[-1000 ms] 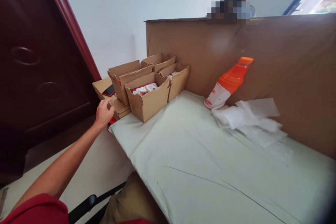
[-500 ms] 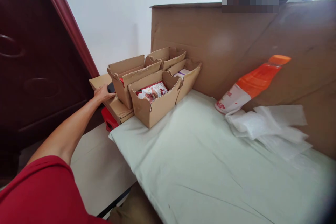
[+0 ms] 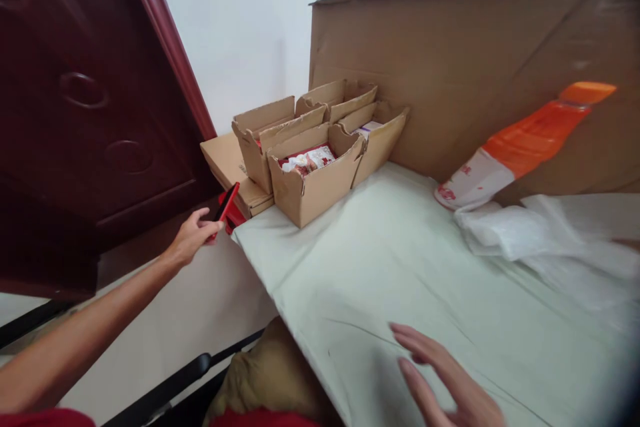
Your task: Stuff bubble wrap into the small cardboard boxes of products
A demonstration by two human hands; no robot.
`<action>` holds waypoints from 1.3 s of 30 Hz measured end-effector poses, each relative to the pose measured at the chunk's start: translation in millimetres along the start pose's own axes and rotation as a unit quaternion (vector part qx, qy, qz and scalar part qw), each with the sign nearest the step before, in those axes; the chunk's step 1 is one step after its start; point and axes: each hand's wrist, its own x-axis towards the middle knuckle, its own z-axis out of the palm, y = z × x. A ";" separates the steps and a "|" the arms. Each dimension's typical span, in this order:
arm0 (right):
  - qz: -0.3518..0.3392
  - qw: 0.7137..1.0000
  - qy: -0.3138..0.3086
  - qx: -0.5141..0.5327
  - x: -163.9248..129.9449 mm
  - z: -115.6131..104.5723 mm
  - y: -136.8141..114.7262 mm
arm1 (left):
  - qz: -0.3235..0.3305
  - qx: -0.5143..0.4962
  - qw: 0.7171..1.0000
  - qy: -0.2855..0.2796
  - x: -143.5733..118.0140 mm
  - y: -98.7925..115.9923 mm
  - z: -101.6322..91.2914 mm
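Observation:
My left hand [image 3: 193, 235] grips a thin phone with a red edge and dark face [image 3: 227, 205], seen nearly edge-on. It is held off the table's left corner, in front of the flat cardboard box [image 3: 223, 153]. My right hand [image 3: 445, 380] hovers over the pale green cloth [image 3: 370, 260] near the front edge, fingers apart and holding nothing. Beyond the phone stand several open cardboard bins. The front bin [image 3: 325, 190] contains a red and white packet [image 3: 313, 160], and a bin behind it [image 3: 383, 140] contains a white item with a purple stripe.
An orange-capped bottle [image 3: 520, 147] leans at the right against a tall cardboard panel [image 3: 400, 47]. Beside it lie crumpled clear plastic bags [image 3: 540, 233]. A dark red door [image 3: 100, 113] is at the left. Below my left arm is a black armrest [image 3: 170, 387].
My left hand has come back from the flat box, bringing the phone with it. My right hand has entered at the bottom. The view has shifted, moving the bins and bottle rightward.

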 end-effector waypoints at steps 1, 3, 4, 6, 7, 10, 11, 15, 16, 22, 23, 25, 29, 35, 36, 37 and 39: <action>0.000 0.999 -0.037 0.036 13.3 11.3 -11.1 | -0.004 -0.018 1.000 -0.009 -19.5 -2.7 0.0; 0.012 0.988 -0.088 0.128 39.4 35.8 -36.1 | 0.000 -0.055 0.998 -0.034 -55.5 -4.0 4.3; 0.032 0.976 -0.125 0.173 50.5 48.3 -48.4 | 0.008 -0.071 0.996 -0.050 -71.2 -2.8 9.3; 0.083 0.942 -0.179 0.271 65.9 71.9 -69.2 | 0.034 -0.087 0.992 -0.082 -96.7 1.8 25.6; 0.107 0.922 -0.190 0.318 70.2 82.1 -76.6 | 0.053 -0.085 0.990 -0.094 -106.7 4.5 36.8; 0.140 0.880 -0.175 0.419 72.2 102.2 -85.0 | 0.128 -0.059 0.983 -0.119 -130.1 10.2 77.7; 0.136 0.877 -0.157 0.433 70.3 104.6 -83.6 | 0.157 -0.049 0.978 -0.129 -136.6 10.7 91.6; 0.124 0.903 -0.068 0.405 57.5 91.1 -64.6 | 0.221 -0.038 0.956 -0.190 -156.7 10.0 132.4; 0.124 0.909 -0.058 0.395 53.9 83.4 -58.2 | 0.212 -0.066 0.952 -0.210 -159.3 10.8 138.4; 0.097 0.914 -0.092 0.383 39.3 40.0 -26.4 | -0.010 -0.390 0.880 -0.270 -159.1 29.0 172.1; 0.093 0.916 -0.095 0.378 37.8 37.3 -22.5 | -0.038 -0.420 0.864 -0.274 -159.5 30.9 179.3; 0.090 0.922 -0.092 0.364 34.5 36.7 -14.8 | -0.066 -0.448 0.849 -0.273 -162.8 30.7 193.2; 0.107 0.929 -0.059 0.351 25.1 48.5 1.8 | -0.088 -0.462 0.847 -0.248 -174.5 19.9 212.4; 0.139 0.932 0.014 0.335 13.6 65.7 13.9 | -0.082 -0.476 0.852 -0.201 -182.4 15.2 225.0; 0.136 0.933 0.020 0.333 12.8 66.3 14.1 | -0.078 -0.477 0.853 -0.194 -182.9 16.4 226.6; 0.134 0.933 0.022 0.332 12.3 66.3 14.0 | -0.074 -0.478 0.854 -0.189 -183.5 17.6 228.0; 0.135 0.935 0.027 0.326 11.9 65.0 13.1 | -0.066 -0.480 0.856 -0.183 -185.0 20.0 230.1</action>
